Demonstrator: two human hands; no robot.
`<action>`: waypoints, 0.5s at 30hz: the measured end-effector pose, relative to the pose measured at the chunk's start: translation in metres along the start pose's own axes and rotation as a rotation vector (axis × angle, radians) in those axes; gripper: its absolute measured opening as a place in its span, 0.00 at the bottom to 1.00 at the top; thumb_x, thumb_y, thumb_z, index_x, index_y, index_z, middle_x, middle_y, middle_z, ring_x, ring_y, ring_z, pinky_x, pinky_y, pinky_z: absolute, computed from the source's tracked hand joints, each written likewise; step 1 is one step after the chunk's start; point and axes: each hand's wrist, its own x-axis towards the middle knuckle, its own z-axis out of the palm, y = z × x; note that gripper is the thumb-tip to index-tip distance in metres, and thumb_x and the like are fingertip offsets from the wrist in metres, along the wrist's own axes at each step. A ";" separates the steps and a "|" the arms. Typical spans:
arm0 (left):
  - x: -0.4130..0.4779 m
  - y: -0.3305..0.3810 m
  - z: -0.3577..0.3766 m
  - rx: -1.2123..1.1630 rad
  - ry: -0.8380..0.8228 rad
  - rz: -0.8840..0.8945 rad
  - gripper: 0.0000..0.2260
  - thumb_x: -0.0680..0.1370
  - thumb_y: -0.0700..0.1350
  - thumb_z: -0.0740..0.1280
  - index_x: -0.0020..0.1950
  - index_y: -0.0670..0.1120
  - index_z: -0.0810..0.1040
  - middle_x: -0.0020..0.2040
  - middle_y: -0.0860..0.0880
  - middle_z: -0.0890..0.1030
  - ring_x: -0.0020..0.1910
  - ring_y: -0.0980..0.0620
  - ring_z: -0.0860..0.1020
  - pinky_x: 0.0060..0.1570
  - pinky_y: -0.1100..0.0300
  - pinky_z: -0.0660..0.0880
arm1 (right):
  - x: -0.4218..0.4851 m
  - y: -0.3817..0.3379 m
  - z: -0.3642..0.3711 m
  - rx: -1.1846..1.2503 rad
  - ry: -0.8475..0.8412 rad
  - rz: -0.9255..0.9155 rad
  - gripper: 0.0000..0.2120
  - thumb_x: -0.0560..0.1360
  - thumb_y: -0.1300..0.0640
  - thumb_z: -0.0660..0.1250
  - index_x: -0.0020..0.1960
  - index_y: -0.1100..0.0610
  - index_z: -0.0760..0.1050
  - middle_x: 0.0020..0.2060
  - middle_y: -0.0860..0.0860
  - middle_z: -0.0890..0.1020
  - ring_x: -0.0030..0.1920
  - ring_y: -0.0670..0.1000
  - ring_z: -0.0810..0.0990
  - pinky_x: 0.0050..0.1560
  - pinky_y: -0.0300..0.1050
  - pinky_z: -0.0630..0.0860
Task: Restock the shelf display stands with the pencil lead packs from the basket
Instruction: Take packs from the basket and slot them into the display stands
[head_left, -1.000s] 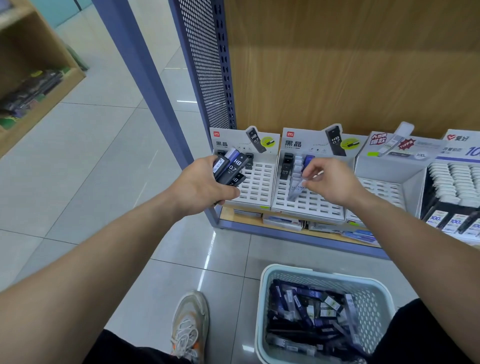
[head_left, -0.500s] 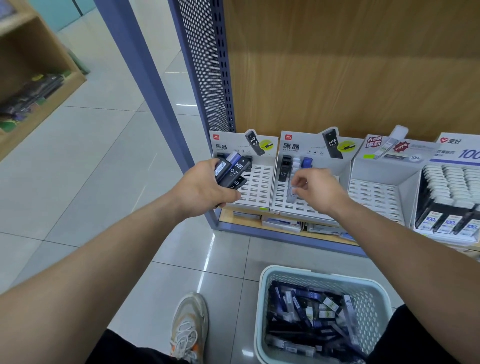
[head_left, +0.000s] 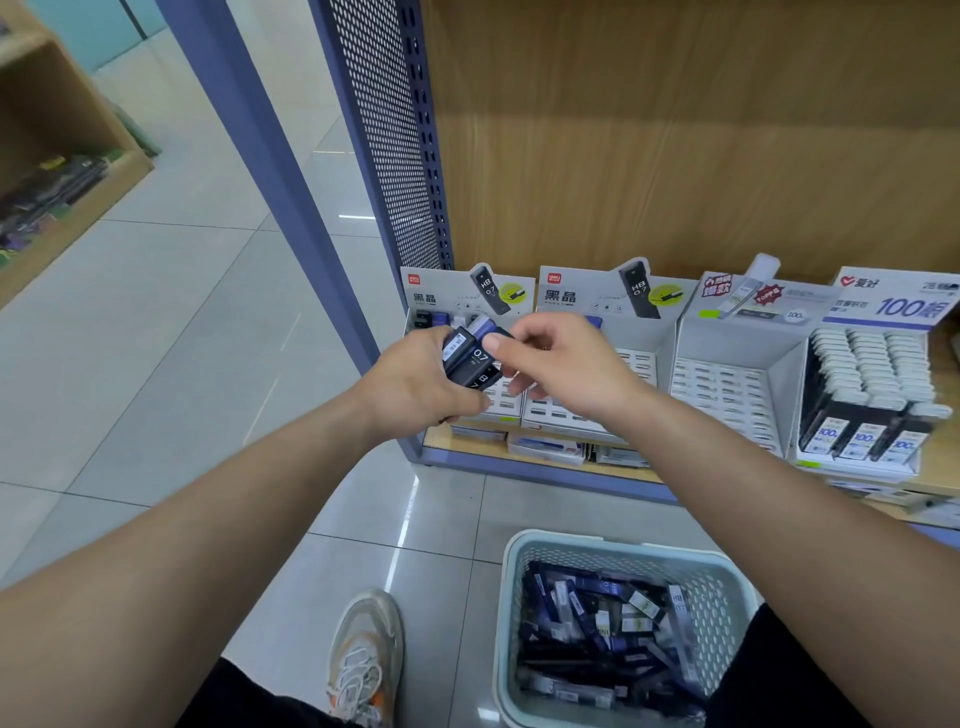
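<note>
The left hand (head_left: 415, 384) is gripping a fanned bunch of black HB 0.7 pencil lead packs (head_left: 470, 353), fingers curled shut around them, in front of the leftmost white display stand (head_left: 467, 296). The right hand (head_left: 566, 374) is reaching across to the bunch, thumb and forefinger closing on the end of one pack while the other fingers are hanging loosely bent. Both hands are hovering over the bottom shelf (head_left: 519, 460), a wood-toned board edged in blue, where a second matching stand (head_left: 613, 301), an empty slotted stand (head_left: 727, 384) and a well-filled stand of "100" packs (head_left: 872, 384) are sitting side by side against a wooden back panel (head_left: 675, 130). A perforated blue upright (head_left: 384, 130) is framing the shelf's left end. More packs are lying jumbled in the pale mesh basket (head_left: 519, 623) on the glossy grey tiled floor (head_left: 182, 338), beside a sneaker (head_left: 363, 660).
</note>
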 end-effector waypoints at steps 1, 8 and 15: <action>0.000 0.001 0.002 0.010 0.000 0.001 0.16 0.70 0.40 0.78 0.48 0.51 0.75 0.41 0.48 0.81 0.33 0.53 0.80 0.29 0.64 0.75 | 0.000 0.000 0.001 0.027 -0.017 0.028 0.14 0.77 0.45 0.70 0.41 0.55 0.79 0.34 0.47 0.83 0.37 0.48 0.86 0.39 0.46 0.80; 0.002 0.002 0.004 0.011 -0.019 0.016 0.14 0.69 0.41 0.79 0.48 0.51 0.76 0.40 0.50 0.81 0.35 0.53 0.80 0.31 0.63 0.77 | 0.002 0.002 -0.006 0.211 -0.031 0.103 0.11 0.77 0.50 0.71 0.37 0.52 0.78 0.35 0.48 0.83 0.39 0.52 0.87 0.35 0.40 0.79; 0.003 -0.001 0.000 -0.031 -0.036 -0.013 0.14 0.71 0.42 0.80 0.49 0.50 0.77 0.46 0.50 0.85 0.32 0.57 0.81 0.34 0.61 0.80 | 0.016 0.011 -0.034 0.326 0.170 0.122 0.10 0.79 0.52 0.69 0.41 0.55 0.75 0.35 0.50 0.79 0.38 0.53 0.86 0.34 0.42 0.78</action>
